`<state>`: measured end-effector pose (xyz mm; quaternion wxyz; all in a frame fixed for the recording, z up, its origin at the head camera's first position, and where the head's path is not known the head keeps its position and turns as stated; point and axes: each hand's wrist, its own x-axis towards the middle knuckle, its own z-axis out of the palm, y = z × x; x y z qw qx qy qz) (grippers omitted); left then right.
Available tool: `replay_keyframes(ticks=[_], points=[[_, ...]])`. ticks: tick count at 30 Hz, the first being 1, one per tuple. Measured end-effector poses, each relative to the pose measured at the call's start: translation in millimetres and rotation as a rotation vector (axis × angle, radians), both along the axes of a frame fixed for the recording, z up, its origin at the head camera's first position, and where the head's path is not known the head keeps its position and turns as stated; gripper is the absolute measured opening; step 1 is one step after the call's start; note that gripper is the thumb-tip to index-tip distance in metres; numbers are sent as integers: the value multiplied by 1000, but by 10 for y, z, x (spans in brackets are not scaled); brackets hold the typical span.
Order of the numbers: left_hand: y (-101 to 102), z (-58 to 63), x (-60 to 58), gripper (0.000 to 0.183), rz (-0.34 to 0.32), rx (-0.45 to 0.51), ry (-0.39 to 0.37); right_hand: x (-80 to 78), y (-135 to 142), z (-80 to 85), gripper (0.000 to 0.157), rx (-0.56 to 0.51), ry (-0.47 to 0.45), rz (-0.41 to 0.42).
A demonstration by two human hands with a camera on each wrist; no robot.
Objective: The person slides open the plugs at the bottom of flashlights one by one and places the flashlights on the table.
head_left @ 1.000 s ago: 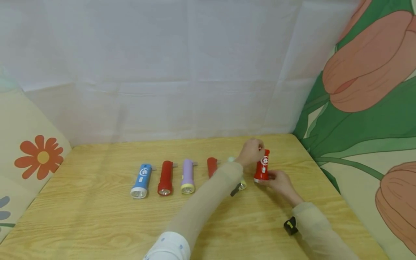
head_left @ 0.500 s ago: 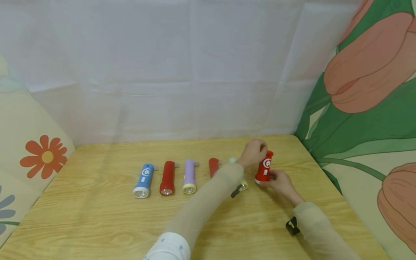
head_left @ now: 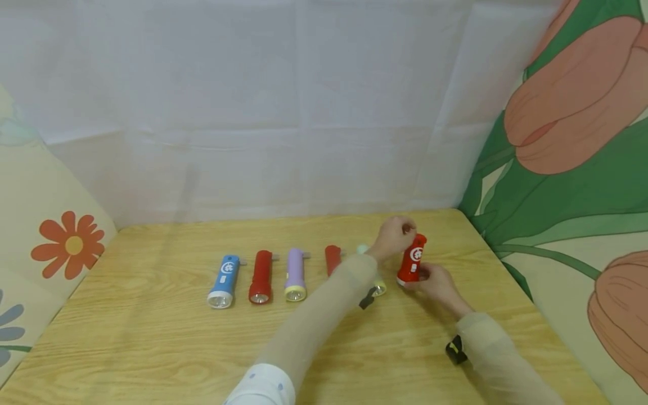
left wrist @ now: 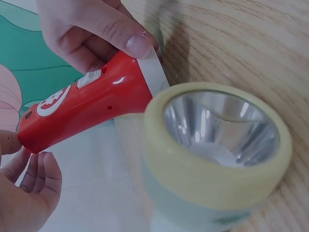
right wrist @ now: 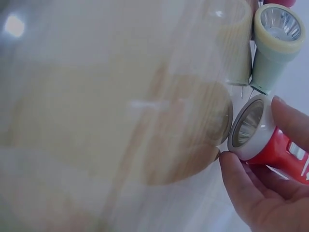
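A red flashlight (head_left: 411,261) with a white rim and white emblem is held by both hands at the table's right side, its tail raised and its lens end down near the tabletop. My left hand (head_left: 395,237) pinches the tail between thumb and fingers, seen in the left wrist view. My right hand (head_left: 437,287) grips the head by its white rim (right wrist: 267,123), thumb on one side and fingers on the other. Just left of it lies a pale green flashlight (left wrist: 193,179) with a yellow rim, partly hidden by the left arm in the head view.
Leftward, in a row, lie a partly covered red flashlight (head_left: 332,259), a purple one (head_left: 295,273), another red one (head_left: 261,274) and a blue one (head_left: 225,280). Small tabs stick out of their tail sides. A white cloth (head_left: 243,112) hangs behind the wooden table (head_left: 177,349).
The held red flashlight leans slightly more to the right than a second ago. Both hands keep their hold, and the flashlights in the row stay where they were.
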<state>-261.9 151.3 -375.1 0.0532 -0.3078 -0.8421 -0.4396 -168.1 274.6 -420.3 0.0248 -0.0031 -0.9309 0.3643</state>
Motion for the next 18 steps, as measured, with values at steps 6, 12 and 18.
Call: replay_keyframes(ticks=[6,12,18], points=[[-17,-27,21,14,-31,50,-109,-6,10,-14,39,-19,19,14],[-30,-40,40,14,-46,67,-125,4,25,-7,37,-34,22,39],[-55,-52,44,14,-44,71,-121,-8,43,-7,37,-123,-22,62]])
